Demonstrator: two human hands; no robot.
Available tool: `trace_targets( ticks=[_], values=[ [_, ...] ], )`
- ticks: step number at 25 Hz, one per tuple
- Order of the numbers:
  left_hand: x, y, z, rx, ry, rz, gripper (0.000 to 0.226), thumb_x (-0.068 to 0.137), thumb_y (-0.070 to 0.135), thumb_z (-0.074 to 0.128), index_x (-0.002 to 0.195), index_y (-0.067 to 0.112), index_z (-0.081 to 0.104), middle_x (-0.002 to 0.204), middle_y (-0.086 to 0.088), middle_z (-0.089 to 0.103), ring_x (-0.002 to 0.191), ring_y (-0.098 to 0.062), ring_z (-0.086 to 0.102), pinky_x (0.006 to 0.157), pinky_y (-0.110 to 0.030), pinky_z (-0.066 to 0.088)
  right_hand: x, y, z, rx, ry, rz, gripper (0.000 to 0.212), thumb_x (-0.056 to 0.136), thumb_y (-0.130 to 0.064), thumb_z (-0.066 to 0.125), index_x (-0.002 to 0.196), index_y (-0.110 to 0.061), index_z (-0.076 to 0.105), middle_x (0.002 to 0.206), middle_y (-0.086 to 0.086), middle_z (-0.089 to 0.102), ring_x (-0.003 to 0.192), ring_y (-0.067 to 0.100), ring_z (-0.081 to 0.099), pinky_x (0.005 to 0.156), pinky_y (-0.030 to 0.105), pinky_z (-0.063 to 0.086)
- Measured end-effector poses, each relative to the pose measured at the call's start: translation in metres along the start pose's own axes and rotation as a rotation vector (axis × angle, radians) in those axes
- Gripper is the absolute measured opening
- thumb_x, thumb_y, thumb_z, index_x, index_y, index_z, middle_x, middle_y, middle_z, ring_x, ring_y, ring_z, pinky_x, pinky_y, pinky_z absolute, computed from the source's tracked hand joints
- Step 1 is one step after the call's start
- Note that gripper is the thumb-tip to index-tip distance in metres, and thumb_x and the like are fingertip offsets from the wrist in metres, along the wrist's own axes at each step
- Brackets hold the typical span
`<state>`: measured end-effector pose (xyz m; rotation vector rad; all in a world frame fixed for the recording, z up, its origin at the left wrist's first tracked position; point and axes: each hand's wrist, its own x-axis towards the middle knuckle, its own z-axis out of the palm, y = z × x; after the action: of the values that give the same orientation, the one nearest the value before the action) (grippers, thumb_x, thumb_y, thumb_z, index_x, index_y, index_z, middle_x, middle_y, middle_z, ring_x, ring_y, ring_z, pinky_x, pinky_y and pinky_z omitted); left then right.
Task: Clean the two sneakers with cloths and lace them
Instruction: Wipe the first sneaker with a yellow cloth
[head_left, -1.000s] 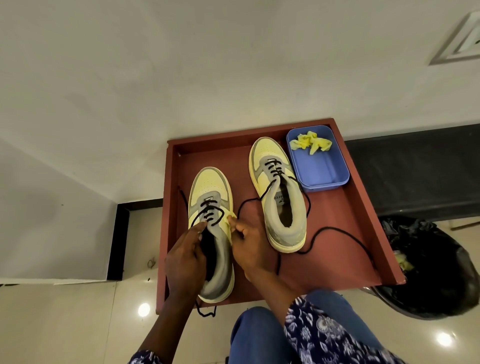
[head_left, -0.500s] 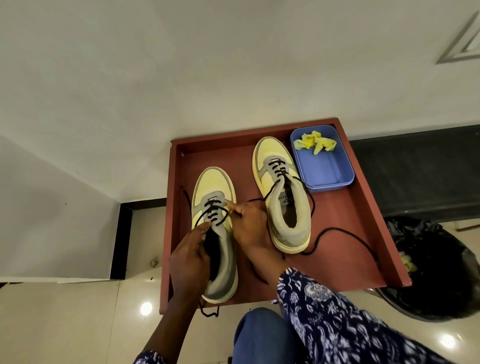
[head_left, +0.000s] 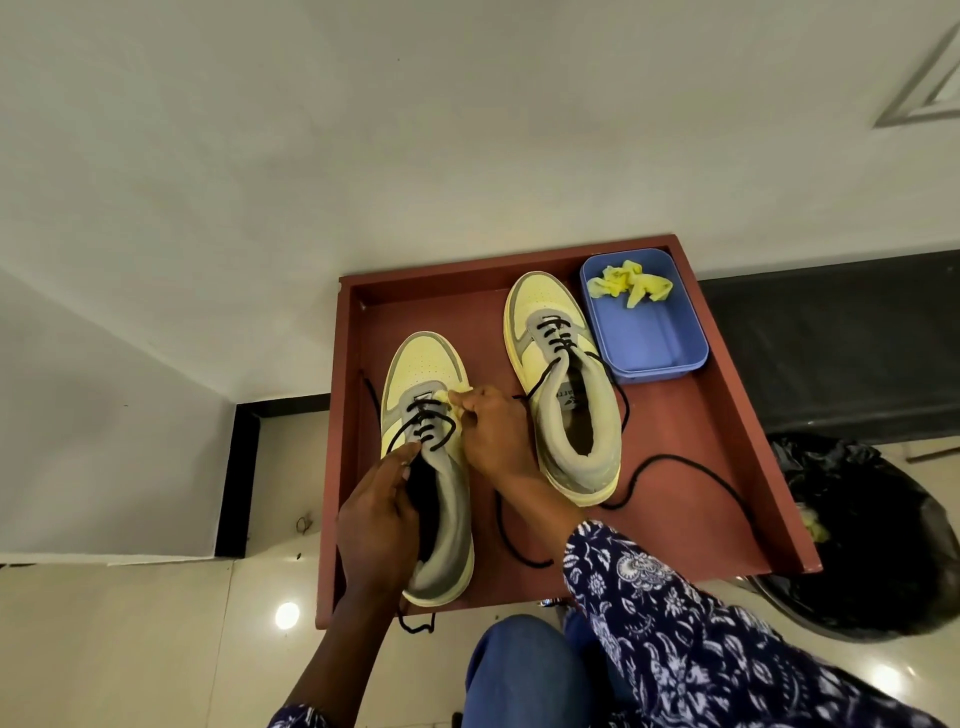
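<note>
Two yellow and grey sneakers lie toes-away on a red-brown tray (head_left: 691, 431). My left hand (head_left: 376, 525) grips the left sneaker (head_left: 423, 364) at its opening, fingers inside the collar. My right hand (head_left: 493, 431) presses a small yellow cloth (head_left: 451, 398) against that shoe's right side, next to its half-threaded black lace. The right sneaker (head_left: 563, 374) stands free, its black lace (head_left: 675, 462) trailing loose over the tray. Another crumpled yellow cloth (head_left: 631, 285) lies in a blue tub (head_left: 654, 343).
The blue tub sits in the tray's far right corner. A bin lined with a black bag (head_left: 872, 535) stands right of the tray. A white wall rises behind; glossy floor tiles (head_left: 156, 644) lie to the left. My knee in blue trousers (head_left: 524, 670) is below the tray.
My right hand has slid forward along the left sneaker's right side, from the collar toward the toe, with the cloth. My left hand has kept its hold on the shoe.
</note>
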<state>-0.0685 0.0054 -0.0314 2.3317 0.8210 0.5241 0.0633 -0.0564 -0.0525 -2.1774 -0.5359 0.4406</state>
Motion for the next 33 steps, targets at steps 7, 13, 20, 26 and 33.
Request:
trace_targets(
  ticks=[7,13,20,26,33],
  values=[
    [-0.002,0.001,0.001,0.015,0.024,-0.010,0.038,0.084,-0.013,0.050,0.112,0.007,0.065,0.110,-0.010,0.068,0.095,-0.007,0.051,0.084,-0.013,0.035,-0.072,0.009,-0.008,0.240,-0.006,0.013,0.030,0.087,0.003,0.052,0.110,-0.007,0.068,0.105,0.009,0.064,0.092,0.009,0.057,0.079,-0.003,0.036],
    [-0.001,-0.002,0.001,0.020,0.018,-0.009,0.038,0.084,-0.013,0.050,0.113,0.008,0.065,0.110,-0.010,0.068,0.094,-0.007,0.051,0.083,-0.011,0.036,-0.069,0.007,-0.004,0.330,0.075,0.090,0.026,0.086,0.001,0.056,0.106,-0.008,0.070,0.103,0.006,0.065,0.096,0.015,0.062,0.081,0.002,0.040],
    [0.000,-0.001,0.000,0.012,0.012,0.025,0.039,0.083,-0.015,0.051,0.111,0.008,0.066,0.112,-0.011,0.068,0.096,-0.007,0.052,0.091,-0.022,0.039,-0.016,-0.005,0.000,0.172,0.129,0.088,0.029,0.089,-0.001,0.051,0.112,-0.008,0.067,0.109,0.013,0.064,0.101,0.023,0.059,0.081,0.005,0.031],
    [-0.002,-0.001,0.003,0.003,0.036,0.008,0.037,0.085,-0.014,0.049,0.111,0.006,0.065,0.108,-0.012,0.068,0.093,-0.008,0.053,0.089,-0.021,0.039,-0.026,-0.001,0.003,0.143,0.088,-0.002,0.032,0.089,0.001,0.048,0.114,-0.008,0.066,0.110,0.011,0.060,0.101,0.020,0.056,0.077,0.001,0.027],
    [-0.003,0.000,0.003,0.016,0.056,-0.008,0.036,0.085,-0.012,0.050,0.113,0.006,0.065,0.104,-0.012,0.070,0.089,-0.008,0.053,0.084,-0.014,0.037,-0.084,0.013,0.010,0.410,0.144,-0.072,0.031,0.084,-0.005,0.048,0.107,-0.008,0.069,0.097,-0.003,0.055,0.093,-0.018,0.051,0.083,0.000,0.039]
  ],
)
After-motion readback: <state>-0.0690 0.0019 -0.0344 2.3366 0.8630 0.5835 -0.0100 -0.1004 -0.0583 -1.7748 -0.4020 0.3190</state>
